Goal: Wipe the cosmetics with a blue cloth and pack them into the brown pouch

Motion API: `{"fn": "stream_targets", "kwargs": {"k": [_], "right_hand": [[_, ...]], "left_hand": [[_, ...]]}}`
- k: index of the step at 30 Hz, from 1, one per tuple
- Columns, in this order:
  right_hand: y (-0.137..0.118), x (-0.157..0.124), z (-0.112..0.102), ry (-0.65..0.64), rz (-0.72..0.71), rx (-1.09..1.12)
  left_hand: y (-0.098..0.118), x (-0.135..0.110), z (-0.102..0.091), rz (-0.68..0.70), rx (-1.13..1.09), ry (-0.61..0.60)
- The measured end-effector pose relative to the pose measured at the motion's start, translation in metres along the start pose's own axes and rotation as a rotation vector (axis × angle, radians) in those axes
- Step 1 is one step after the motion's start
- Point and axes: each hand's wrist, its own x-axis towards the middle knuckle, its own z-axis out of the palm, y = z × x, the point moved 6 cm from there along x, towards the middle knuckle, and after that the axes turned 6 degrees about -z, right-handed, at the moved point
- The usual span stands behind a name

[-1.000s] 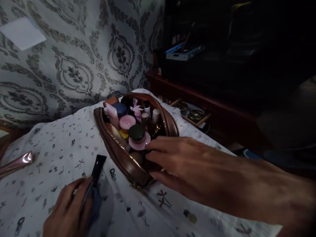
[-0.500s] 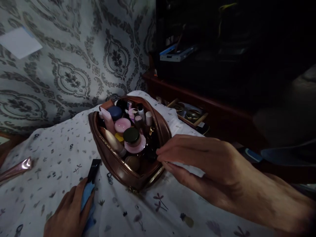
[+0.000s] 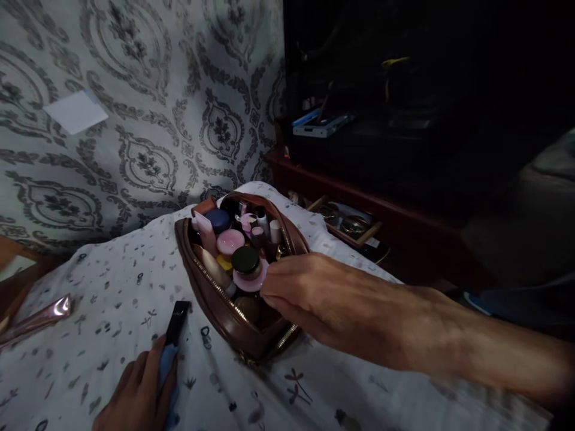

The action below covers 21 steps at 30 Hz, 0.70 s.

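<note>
An open brown zip pouch [image 3: 224, 311] full of several cosmetics lies on a patterned white bedsheet [image 3: 99, 317]. A pink jar with a dark lid [image 3: 246, 264] sits near its front. My right hand [image 3: 314, 293] reaches into the pouch's near end beside that jar, fingers curled together; what they touch is hidden. My left hand [image 3: 139, 395] rests on the sheet at the lower left, closed on a blue cloth [image 3: 167, 364]. A black tube [image 3: 176, 320] sticks out from that hand toward the pouch.
A shiny pink tube [image 3: 40, 317] lies at the left edge of the sheet. A patterned wall is behind. On the right stands a dark wooden shelf [image 3: 341, 185] with a tray of small round tins [image 3: 345, 221] and a white-blue box [image 3: 318, 124].
My right hand has moved left, from the pouch's right rim into its near end beside the pink jar. The view has shifted down and right. The left hand stays put.
</note>
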Motion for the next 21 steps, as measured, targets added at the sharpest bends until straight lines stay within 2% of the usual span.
{"fn": "stream_targets", "kwargs": {"k": [4,6,10,16,18,21], "right_hand": [[0.001,0.011,-0.012,0.101,0.001,-0.060],[0.003,0.018,-0.012,0.091,-0.017,-0.146],[0.003,0.032,0.001,-0.067,-0.095,-0.298],[0.003,0.044,0.015,-0.320,-0.083,-0.371],[0.004,0.047,0.017,-0.350,-0.082,-0.411],[0.005,0.051,0.016,-0.321,-0.069,-0.438]], "left_hand": [[-0.002,0.001,0.002,-0.012,-0.025,-0.015],[-0.001,0.002,0.002,-0.004,-0.021,-0.004],[0.000,0.001,0.000,-0.004,-0.009,0.011],[-0.002,-0.001,-0.003,-0.059,-0.007,0.070],[-0.002,-0.002,-0.004,-0.044,-0.021,0.087],[-0.001,-0.002,-0.005,-0.036,-0.041,0.090]]}}
